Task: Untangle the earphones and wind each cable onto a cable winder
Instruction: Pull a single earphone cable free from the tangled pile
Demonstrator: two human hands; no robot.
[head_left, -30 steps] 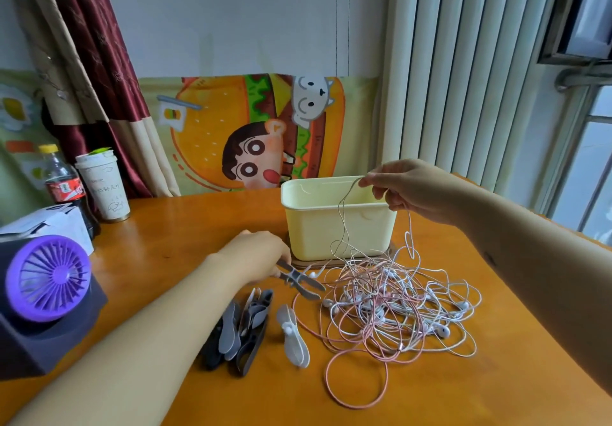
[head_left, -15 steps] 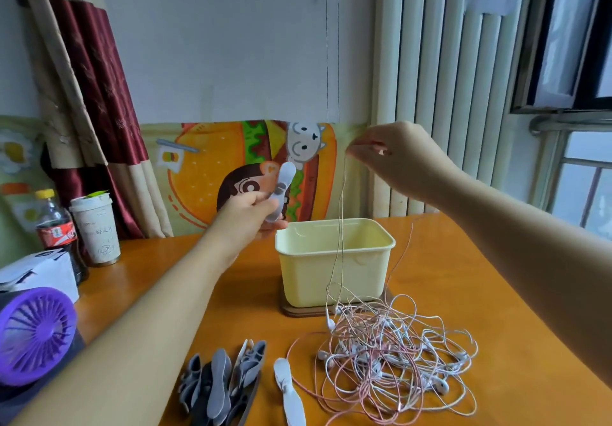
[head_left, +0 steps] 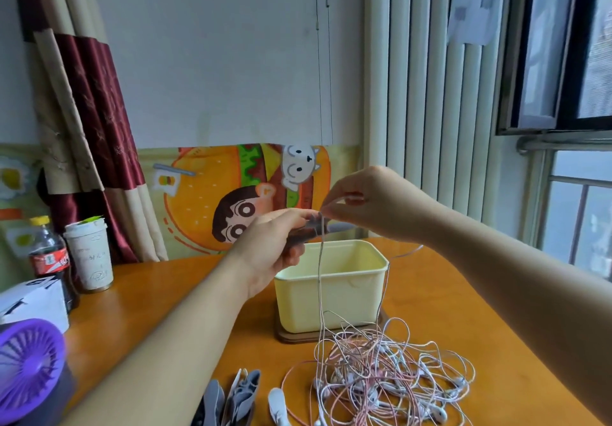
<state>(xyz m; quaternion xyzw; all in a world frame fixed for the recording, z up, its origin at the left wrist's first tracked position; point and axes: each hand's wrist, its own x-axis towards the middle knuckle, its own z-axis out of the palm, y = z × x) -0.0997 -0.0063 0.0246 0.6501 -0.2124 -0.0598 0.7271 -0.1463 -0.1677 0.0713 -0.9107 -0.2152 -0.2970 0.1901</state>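
Observation:
My left hand [head_left: 270,248] grips a grey cable winder [head_left: 334,227] held sideways in the air above the yellow tub. My right hand [head_left: 367,202] pinches one earphone cable [head_left: 320,280] right at the winder, where the cable crosses it. From there the cable hangs straight down into a tangle of pink and white earphones [head_left: 381,379] lying on the orange table [head_left: 463,309]. More grey winders [head_left: 238,399] and a white winder [head_left: 278,407] lie at the table's front edge, left of the tangle.
A pale yellow tub [head_left: 331,290] on a wooden coaster stands behind the tangle. At the left are a cola bottle [head_left: 49,260], a paper cup [head_left: 89,253], a white box [head_left: 33,300] and a purple fan [head_left: 29,369]. Vertical blinds and a window fill the right.
My left hand picked a winder off the table and raised it. My right hand lifted the cable, then came down to meet the winder. The winder now lies sideways with the cable across it.

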